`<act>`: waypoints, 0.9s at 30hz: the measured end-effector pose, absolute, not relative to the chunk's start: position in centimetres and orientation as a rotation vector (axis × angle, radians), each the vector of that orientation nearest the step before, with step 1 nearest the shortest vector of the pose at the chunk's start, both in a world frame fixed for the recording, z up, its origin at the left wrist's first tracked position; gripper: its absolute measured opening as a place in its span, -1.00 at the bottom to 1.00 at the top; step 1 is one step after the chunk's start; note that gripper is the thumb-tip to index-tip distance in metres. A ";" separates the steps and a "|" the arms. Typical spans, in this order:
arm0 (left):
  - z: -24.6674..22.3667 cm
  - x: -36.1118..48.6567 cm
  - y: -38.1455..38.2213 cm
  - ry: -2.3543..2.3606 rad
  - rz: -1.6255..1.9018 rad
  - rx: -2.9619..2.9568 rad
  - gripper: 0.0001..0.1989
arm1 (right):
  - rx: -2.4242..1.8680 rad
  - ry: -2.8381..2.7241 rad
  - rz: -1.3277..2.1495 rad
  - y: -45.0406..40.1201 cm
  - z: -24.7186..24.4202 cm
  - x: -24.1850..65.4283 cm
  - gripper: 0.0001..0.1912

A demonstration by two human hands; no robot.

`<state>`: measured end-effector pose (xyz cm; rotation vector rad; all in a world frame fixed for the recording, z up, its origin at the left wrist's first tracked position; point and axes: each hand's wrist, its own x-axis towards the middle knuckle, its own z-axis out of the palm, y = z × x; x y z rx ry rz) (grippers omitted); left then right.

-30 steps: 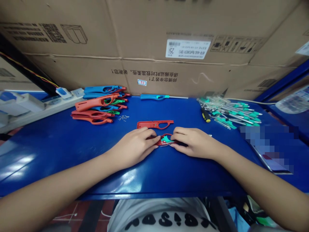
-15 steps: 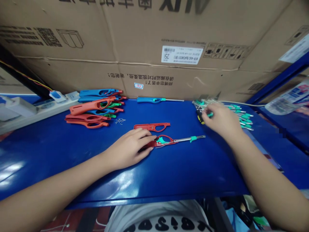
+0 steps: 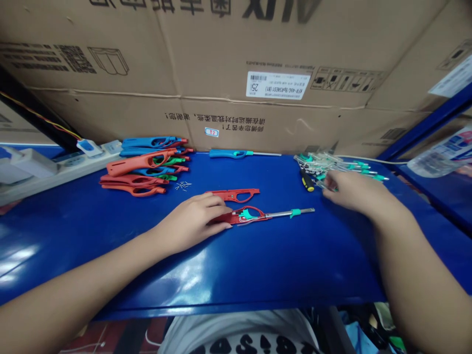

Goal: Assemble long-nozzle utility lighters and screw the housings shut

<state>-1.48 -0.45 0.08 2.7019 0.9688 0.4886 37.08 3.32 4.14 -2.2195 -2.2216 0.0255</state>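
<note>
My left hand (image 3: 195,219) grips the rear of an opened red lighter half-shell (image 3: 228,217) lying on the blue tabletop. Inside that shell sit a teal trigger (image 3: 248,214) and wires. A metal lighter tube (image 3: 282,213) with a teal collar (image 3: 295,212) sticks out to the right. Just behind it lies the matching red shell half (image 3: 241,195), partly covered by my fingers. My right hand (image 3: 354,189) has its fingers bent together at the front of a pile of lighter tubes with teal parts (image 3: 320,162); what they pinch is mostly hidden.
A black-and-yellow screwdriver (image 3: 307,181) lies left of the pile. Red, blue and green lighter shells (image 3: 143,164) are stacked at left, beside loose screws (image 3: 182,186). Against the cardboard box (image 3: 206,59) rests a blue lighter (image 3: 230,154). A power strip (image 3: 70,169) runs along the left.
My right hand has shifted right and slightly nearer over the pile, uncovering the screwdriver. My left hand slid slightly left on the red shell, which stays in nearly the same place.
</note>
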 end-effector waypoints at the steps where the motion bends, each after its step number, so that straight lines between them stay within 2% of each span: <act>1: -0.1 -1.4 -0.5 0.964 0.492 2.689 -0.78 | -2.075 -2.251 0.010 3.1 4.2 36.5 -0.90; 4: -0.4 -1.1 -0.7 0.970 0.506 2.647 -0.72 | -1.532 -2.332 0.140 2.2 4.0 33.6 -0.87; 8: 0.0 -0.7 -1.3 0.995 0.594 2.581 -0.53 | -1.151 -2.361 0.237 -0.1 2.4 28.6 -0.85; 13: 1.1 0.3 -2.5 0.879 0.709 2.388 -0.60 | -0.782 -2.505 0.332 -2.1 0.6 25.0 -0.83; 18: 1.0 0.9 -3.0 0.796 0.640 2.313 -0.78 | -0.711 -2.537 0.242 -1.8 0.1 24.8 -0.76; 23: 1.0 0.2 -2.3 0.974 0.692 2.181 -0.81 | -0.899 -2.472 0.378 -1.6 0.3 25.3 -0.67; 27: 1.2 -0.3 -1.6 1.066 0.708 1.968 -0.76 | -0.960 -2.547 0.414 -1.7 0.2 25.5 -0.84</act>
